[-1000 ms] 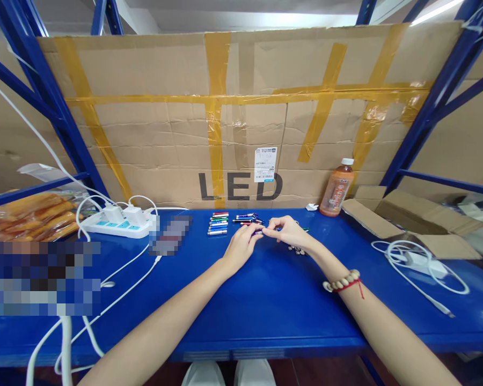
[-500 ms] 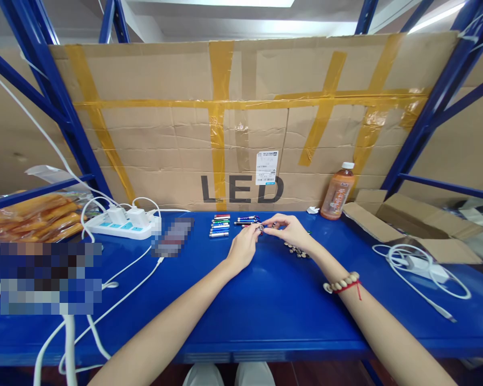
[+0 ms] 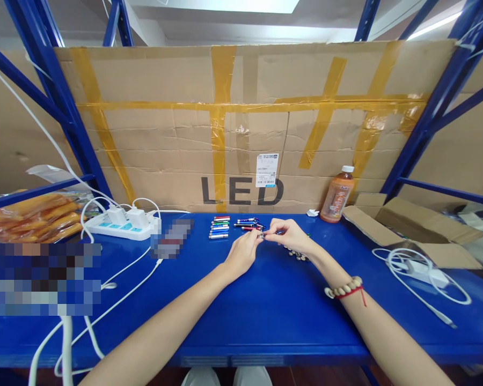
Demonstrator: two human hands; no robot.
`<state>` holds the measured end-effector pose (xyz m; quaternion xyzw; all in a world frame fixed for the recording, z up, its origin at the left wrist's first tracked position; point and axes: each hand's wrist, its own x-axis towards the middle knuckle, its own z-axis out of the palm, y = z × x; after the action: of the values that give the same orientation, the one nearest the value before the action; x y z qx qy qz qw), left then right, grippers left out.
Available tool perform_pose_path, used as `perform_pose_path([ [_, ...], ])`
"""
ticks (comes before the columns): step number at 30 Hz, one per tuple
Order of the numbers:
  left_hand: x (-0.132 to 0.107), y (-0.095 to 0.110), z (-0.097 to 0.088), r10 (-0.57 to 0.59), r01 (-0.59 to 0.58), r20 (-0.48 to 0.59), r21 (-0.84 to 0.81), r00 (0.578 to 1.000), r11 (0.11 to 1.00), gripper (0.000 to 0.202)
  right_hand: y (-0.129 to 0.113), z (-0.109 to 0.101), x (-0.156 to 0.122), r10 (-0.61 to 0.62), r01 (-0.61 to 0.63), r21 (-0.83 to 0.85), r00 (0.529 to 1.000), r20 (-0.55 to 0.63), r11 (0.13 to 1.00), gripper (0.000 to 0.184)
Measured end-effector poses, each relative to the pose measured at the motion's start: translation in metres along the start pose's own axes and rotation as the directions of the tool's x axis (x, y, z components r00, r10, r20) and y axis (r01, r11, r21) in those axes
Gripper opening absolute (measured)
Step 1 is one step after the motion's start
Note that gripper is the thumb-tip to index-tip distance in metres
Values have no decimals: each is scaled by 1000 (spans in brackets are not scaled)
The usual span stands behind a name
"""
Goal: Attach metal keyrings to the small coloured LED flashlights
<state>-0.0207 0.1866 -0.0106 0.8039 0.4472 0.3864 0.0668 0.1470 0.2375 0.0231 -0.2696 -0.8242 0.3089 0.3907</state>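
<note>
My left hand (image 3: 242, 251) and my right hand (image 3: 290, 234) meet at the far middle of the blue table (image 3: 265, 311), both pinched on a small metal keychain piece (image 3: 262, 234) between their fingertips. A neat row of small coloured keychain torches (image 3: 218, 227) lies just left of the hands. More loose torches (image 3: 247, 222) lie behind the fingers. A little heap of small round pieces (image 3: 297, 254) sits by my right wrist, which wears a bead bracelet with a red thread (image 3: 344, 289).
A white power strip (image 3: 121, 224) with plugs and white cables (image 3: 116, 292) lies at the left. An orange drink bottle (image 3: 337, 195) stands at the back right beside an open cardboard box (image 3: 410, 225). A white charger with its cable (image 3: 422, 271) lies at the right. Taped cardboard marked LED (image 3: 241, 128) forms the back wall.
Both hands stay together on the small piece and have shifted slightly. The camera has tilted a little, so the scene sits lower in view.
</note>
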Motion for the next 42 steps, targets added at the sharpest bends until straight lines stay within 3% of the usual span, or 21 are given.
perform_pose_path([
  [15, 0, 0, 0, -37, 42, 64, -72, 997, 996, 8, -1, 5, -1, -60, 57, -143, 998, -21, 988, 34],
  [34, 2, -3, 6, -90, 91, -20, 47, 996, 995, 6, -1, 12, 0, 34, -51, -217, 996, -79, 975, 41],
  [39, 4, 1, 5, -131, 131, -47, 11, 990, 991, 10, 4, 5, 2, 62, -70, -152, 996, -61, 986, 38],
  [42, 5, 2, 6, -122, 123, -42, 23, 992, 992, 15, 13, -5, 2, 105, -132, -214, 986, -130, 968, 38],
])
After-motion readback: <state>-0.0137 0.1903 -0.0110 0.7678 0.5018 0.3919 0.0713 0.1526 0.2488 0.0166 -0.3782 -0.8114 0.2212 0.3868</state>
